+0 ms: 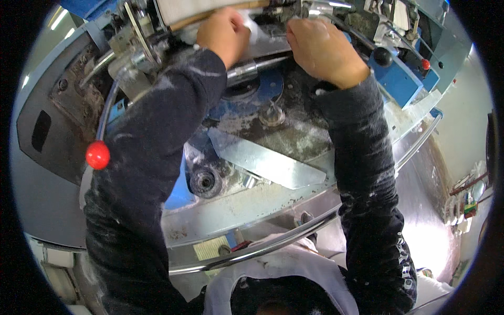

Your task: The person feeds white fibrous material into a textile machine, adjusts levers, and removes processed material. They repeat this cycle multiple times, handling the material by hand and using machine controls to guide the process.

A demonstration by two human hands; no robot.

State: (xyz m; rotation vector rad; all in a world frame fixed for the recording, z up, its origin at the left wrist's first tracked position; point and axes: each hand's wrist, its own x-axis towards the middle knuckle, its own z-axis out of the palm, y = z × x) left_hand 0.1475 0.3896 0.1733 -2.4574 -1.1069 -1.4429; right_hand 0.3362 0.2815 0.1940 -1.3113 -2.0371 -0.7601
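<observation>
Hands: the left hand [224,38] and right hand [326,52] extend over the far part of the machine, backs upward, with a gap between them. The left hand is curled, with white sheet-like material [254,32] at its finger side — a grip on it cannot be confirmed. The right hand is bent at the knuckles; its fingertips are hidden, so whether it holds anything cannot be told. The white material sits between the hands, nearer the left. A polished shaft [257,69] runs on the near side of it. A flat silver plate [268,160] lies diagonally between the powder-dusted black sleeves [142,142]. Ball knobs: red knob [97,155] — beside the left sleeve; black knob [382,56] — near the right wrist.
</observation>
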